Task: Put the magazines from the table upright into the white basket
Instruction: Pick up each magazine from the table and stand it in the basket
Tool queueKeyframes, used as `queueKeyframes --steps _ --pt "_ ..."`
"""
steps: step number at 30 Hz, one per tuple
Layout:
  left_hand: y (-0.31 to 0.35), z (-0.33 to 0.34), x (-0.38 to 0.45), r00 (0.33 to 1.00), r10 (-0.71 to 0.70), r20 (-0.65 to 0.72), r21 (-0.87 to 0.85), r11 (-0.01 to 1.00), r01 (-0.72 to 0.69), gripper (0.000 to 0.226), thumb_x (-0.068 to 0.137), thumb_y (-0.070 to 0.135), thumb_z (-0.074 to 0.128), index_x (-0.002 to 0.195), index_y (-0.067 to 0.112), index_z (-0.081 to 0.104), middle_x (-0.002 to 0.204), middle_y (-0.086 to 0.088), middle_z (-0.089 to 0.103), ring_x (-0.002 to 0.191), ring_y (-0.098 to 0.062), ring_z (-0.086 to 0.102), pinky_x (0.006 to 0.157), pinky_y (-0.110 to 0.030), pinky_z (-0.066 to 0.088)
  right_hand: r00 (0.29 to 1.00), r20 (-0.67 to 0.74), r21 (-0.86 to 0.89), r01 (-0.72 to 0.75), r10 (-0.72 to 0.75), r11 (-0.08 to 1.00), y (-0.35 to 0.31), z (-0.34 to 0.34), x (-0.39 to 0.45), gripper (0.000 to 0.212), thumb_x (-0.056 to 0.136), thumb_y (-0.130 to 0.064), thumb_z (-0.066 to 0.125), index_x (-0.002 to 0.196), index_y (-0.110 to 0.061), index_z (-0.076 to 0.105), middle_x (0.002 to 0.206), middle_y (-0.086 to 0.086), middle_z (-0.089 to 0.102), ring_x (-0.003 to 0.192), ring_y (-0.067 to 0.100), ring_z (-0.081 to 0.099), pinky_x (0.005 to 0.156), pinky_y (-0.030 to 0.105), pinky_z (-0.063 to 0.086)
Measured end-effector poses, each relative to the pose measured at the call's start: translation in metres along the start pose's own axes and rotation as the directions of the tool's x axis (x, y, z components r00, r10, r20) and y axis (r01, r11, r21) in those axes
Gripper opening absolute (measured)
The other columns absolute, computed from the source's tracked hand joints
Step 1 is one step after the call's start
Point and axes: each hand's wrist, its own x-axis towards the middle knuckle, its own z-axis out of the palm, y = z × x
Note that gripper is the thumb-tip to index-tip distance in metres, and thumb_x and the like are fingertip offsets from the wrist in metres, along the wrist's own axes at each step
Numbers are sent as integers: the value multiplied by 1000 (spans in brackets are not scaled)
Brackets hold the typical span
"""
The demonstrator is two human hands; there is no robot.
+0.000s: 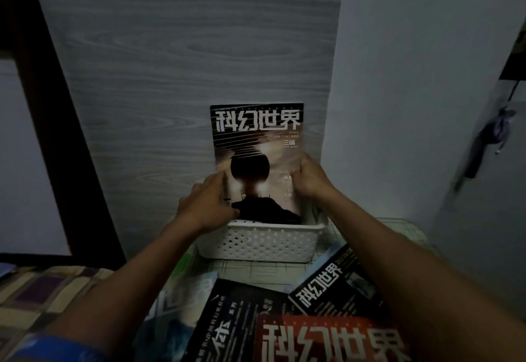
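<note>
Now one magazine [257,162] stands in the basket [260,243] (three magazines [327,319] on the table [264,272]).

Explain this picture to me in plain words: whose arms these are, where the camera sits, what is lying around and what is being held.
There is no machine here. A person wears the camera on the head, so you look down along their own bare arms. The left hand and right hand grip the side edges of one magazine standing upright in the white basket, against a grey wood-grain wall. Nearer the person, more magazines lie flat on the table: a red one, a dark one behind it and a black one to its left.
</note>
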Motion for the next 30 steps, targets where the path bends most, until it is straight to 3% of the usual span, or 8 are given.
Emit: queueKeyframes --steps 4,9,12,15,22,25,27,30 --pt "0 0 -3 1000 2 -1 -4 1000 -2 90 70 42 70 147 34 24 150 -6 41 135 -33 37 102 -54 40 972 -234 -287 -85 16 954 -1 4 -8 35 88 -14 54 121 -2 52 117 23 62 104 41 59 86 43 51" --pt "6 -1 -15 985 27 -170 -109 993 -46 62 81 32 65 138 27 42 137 -7 56 122 -31 51 99 -54 43 984 -138 -106 -125 109 987 11 -16 -27 46 89 -29 60 126 -6 49 122 17 61 104 34 60 77 33 47" --pt "16 -2 -39 914 88 -396 -76 989 -129 49 88 22 59 135 17 49 138 -9 53 125 -32 46 102 -53 39 985 -173 -38 -19 12 999 24 -31 -69 37 91 -30 59 123 -14 52 115 7 64 92 22 59 70 27 38" --pt "29 -4 -78 865 188 -466 -39 972 -232 48 81 21 55 129 14 53 133 -12 55 119 -35 48 97 -52 41 989 -88 -27 120 -122 992 41 -40 -123 16 91 -32 60 105 -23 59 103 -5 63 87 16 62 67 28 42" --pt "31 6 -167 974 223 -34 -53 973 -225 24 83 27 66 105 17 66 110 -8 66 103 -29 60 84 -41 50 985 98 -166 158 -143 973 51 -64 -222 21 87 -37 61 104 -25 58 106 -2 64 95 18 60 73 29 44" --pt "41 4 -198 971 114 212 12 993 -119 39 73 64 61 92 30 67 92 10 67 81 -13 63 68 -31 51 974 227 -433 96 6 896 50 -78 -253 63 70 -72 54 111 -24 56 114 0 67 94 18 63 73 31 50" --pt "52 7 -219 939 50 340 16 998 -59 57 60 77 59 99 35 67 90 21 64 79 -4 62 66 -25 49 951 275 -537 30 142 843 50 -83 -271 94 60 -85 52 131 -24 45 128 -1 62 106 20 62 76 29 47" --pt "70 16 -236 922 -8 387 -236 966 108 53 61 48 81 109 32 63 100 14 72 88 -7 68 82 -33 56 939 291 -398 -53 181 916 49 -83 -283 90 63 -70 68 133 -25 35 126 -3 61 104 18 62 80 30 49"
